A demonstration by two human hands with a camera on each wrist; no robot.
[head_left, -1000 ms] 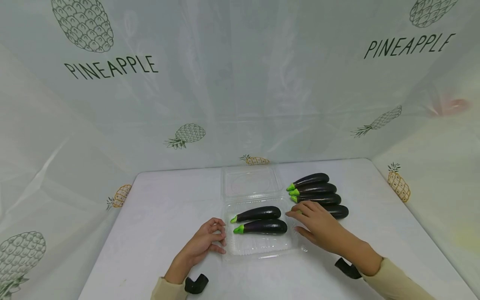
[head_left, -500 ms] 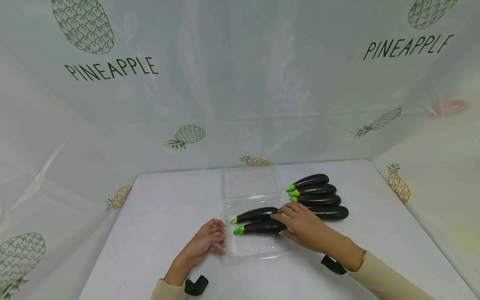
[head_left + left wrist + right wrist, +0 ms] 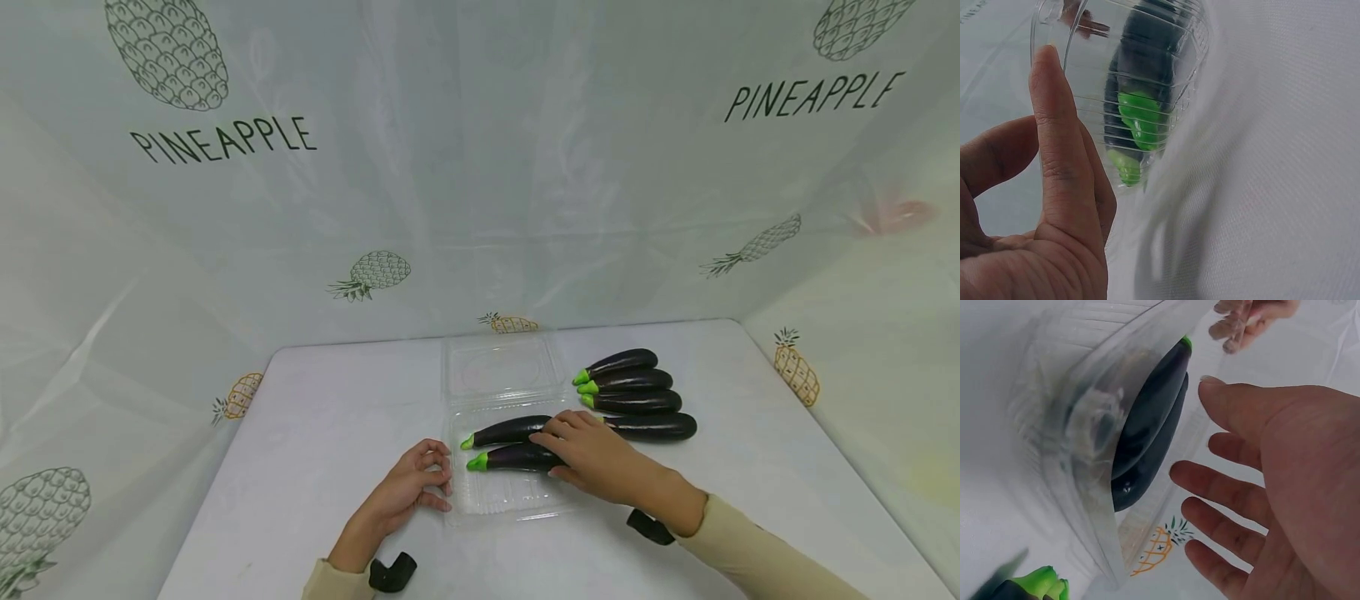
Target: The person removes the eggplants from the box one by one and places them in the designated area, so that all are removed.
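Two dark eggplants with green stem ends, a rear one (image 3: 510, 430) and a front one (image 3: 517, 457), lie side by side in a clear plastic clamshell box (image 3: 510, 500). My left hand (image 3: 416, 477) rests against the box's left side; in the left wrist view one finger (image 3: 1060, 137) stands straight along the wall, its tip at the rim. Over the right ends of both eggplants hovers my right hand (image 3: 592, 457), hiding those ends in the head view. The right wrist view shows its fingers (image 3: 1225, 490) spread, with a gap to the eggplants (image 3: 1154, 412).
The box's lid (image 3: 502, 367) lies folded back toward the wall. Several more eggplants (image 3: 633, 402) lie in a row on the white table (image 3: 360, 400), right of the box. A pineapple-printed sheet (image 3: 465, 167) surrounds the table.
My right hand has moved left, from beside the box to above the eggplants in it, uncovering more of the nearest eggplant in the row. My left hand has stayed in place.
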